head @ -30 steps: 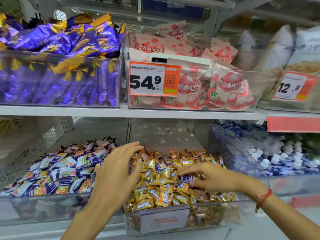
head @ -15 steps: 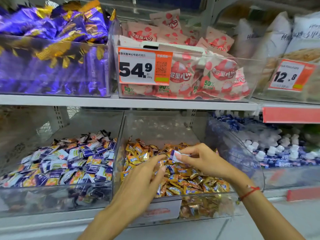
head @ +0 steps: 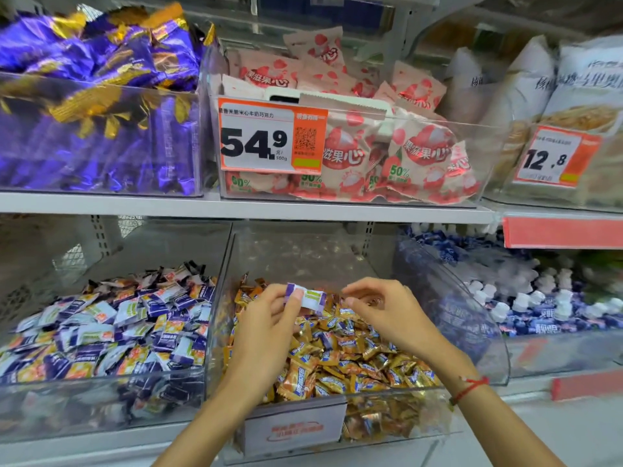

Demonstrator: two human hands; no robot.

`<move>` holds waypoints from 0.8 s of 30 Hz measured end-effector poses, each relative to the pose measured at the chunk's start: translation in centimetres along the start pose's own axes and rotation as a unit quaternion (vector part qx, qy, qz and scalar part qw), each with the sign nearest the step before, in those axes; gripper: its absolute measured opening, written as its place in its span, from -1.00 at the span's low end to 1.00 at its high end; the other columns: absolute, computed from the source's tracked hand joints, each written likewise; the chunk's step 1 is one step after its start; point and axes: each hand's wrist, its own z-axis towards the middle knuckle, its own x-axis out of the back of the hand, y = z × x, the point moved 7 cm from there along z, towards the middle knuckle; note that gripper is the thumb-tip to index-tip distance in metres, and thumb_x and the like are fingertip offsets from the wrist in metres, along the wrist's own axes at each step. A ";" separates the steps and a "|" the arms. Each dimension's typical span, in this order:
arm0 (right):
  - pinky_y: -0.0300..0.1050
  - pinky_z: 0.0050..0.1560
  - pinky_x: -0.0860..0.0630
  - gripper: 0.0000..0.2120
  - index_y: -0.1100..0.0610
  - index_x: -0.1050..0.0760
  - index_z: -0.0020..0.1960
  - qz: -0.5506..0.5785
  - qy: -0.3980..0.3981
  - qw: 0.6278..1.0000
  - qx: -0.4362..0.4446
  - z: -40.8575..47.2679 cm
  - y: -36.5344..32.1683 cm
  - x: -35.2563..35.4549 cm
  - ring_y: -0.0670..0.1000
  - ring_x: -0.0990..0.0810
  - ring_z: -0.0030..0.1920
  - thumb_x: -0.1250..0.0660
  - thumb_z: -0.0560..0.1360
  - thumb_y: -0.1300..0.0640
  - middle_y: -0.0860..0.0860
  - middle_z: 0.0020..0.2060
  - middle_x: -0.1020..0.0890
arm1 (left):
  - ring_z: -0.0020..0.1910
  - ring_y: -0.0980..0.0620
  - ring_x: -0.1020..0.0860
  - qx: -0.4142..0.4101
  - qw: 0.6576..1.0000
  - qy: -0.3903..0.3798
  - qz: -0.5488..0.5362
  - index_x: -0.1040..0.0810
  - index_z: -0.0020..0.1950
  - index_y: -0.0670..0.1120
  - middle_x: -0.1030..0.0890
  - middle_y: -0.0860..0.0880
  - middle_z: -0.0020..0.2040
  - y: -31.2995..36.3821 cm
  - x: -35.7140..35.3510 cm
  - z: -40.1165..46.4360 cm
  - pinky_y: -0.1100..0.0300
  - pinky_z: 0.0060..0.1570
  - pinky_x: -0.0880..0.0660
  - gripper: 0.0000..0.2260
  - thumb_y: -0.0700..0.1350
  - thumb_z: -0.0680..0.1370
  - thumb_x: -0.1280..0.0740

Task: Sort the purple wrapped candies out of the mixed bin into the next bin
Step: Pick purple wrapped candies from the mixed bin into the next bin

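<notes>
Half a second ago my right hand (head: 381, 310) pinched the purple candy (head: 306, 297); now my left hand (head: 269, 326) pinches it above the mixed bin (head: 448, 332), and the right hangs beside it, fingers loosely curled, holding nothing. To do this well I should keep the pinch firm, carry the candy left over the wall, and drop it well inside the next bin (head: 215, 274).
</notes>
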 end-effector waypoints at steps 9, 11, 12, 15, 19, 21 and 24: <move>-0.14 -0.02 -0.59 -0.86 0.09 -0.71 -0.07 0.029 -0.253 0.967 -0.017 -1.9 -0.1 -1.4 -0.11 -0.67 -0.10 -0.41 0.51 0.05 -0.07 -0.16 -0.72 | -0.15 0.21 -0.66 0.055 0.997 0.002 -0.051 -0.36 0.07 -0.02 -0.58 -0.02 -0.02 -0.6 0.3 -0.4 0.27 -0.16 -0.59 -0.87 -0.03 0.67 -0.06; -0.13 0.02 -0.58 -0.89 0.05 -0.68 -0.01 0.011 -0.200 0.979 -0.019 -1.0 0.3 -1.2 -0.10 -0.66 -0.09 -0.41 0.51 0.08 -0.06 -0.14 -0.72 | -0.18 0.20 -0.65 0.052 0.997 0.010 -0.047 -0.35 0.03 0.07 -0.56 -0.04 0.00 -0.6 0.5 -0.5 0.15 -0.07 -0.61 -0.91 -0.03 0.67 -0.07; -0.10 0.06 -0.57 -0.86 0.00 -0.66 0.05 -0.053 -0.171 0.984 -0.002 -0.3 0.5 -1.3 -0.11 -0.64 -0.04 -0.41 0.51 0.09 -0.07 -0.08 -0.70 | -0.19 0.17 -0.64 0.056 0.997 0.014 -0.041 -0.35 0.02 0.11 -0.54 -0.02 -0.01 -0.7 0.6 -0.5 0.04 0.00 -0.60 -0.91 -0.03 0.67 -0.08; -0.10 0.21 -0.43 -0.65 -0.05 -0.56 0.26 -0.203 -0.218 0.954 0.044 0.2 1.2 -4.3 -0.06 -0.49 0.20 -0.43 0.47 0.03 -0.07 0.18 -0.56 | -0.21 0.15 -0.62 0.057 0.998 0.018 -0.020 -0.36 0.05 0.18 -0.49 0.10 -0.02 -0.8 0.6 -0.4 0.08 -0.05 -0.56 -0.91 -0.04 0.65 -0.14; -0.09 -0.01 -0.48 -0.85 -0.12 -0.65 -0.07 -0.193 -0.142 0.970 0.034 0.8 1.4 -4.1 -0.07 -0.54 0.05 -0.49 0.39 -0.11 -0.13 0.00 -0.59 | -0.17 0.03 -0.61 0.042 0.999 0.023 -0.013 -0.43 0.22 0.04 -0.56 -0.01 0.02 -0.8 0.8 -0.3 0.45 -0.36 -0.42 -0.82 -0.07 0.62 -0.22; -0.05 -0.06 -0.57 -0.89 -0.09 -0.62 -0.21 -0.128 -0.090 0.988 -0.001 0.8 1.6 -2.7 -0.13 -0.61 -0.13 -0.52 0.37 -0.07 -0.16 -0.17 -0.65 | -0.19 0.07 -0.62 0.038 0.999 0.025 -0.009 -0.43 0.20 0.07 -0.58 -0.01 0.02 -0.8 0.9 -0.3 0.44 -0.35 -0.44 -0.84 -0.07 0.62 -0.22; -0.20 -0.19 -0.61 -0.86 0.09 -0.67 -0.17 0.019 -0.038 0.998 -0.055 0.2 1.7 -0.9 -0.18 -0.64 -0.31 -0.53 0.37 0.03 -0.05 -0.30 -0.70 | -0.14 0.17 -0.65 0.029 0.998 0.024 -0.058 -0.42 0.12 0.07 -0.61 0.02 0.04 -0.8 0.8 -0.3 0.34 -0.23 -0.56 -0.88 -0.13 0.65 -0.17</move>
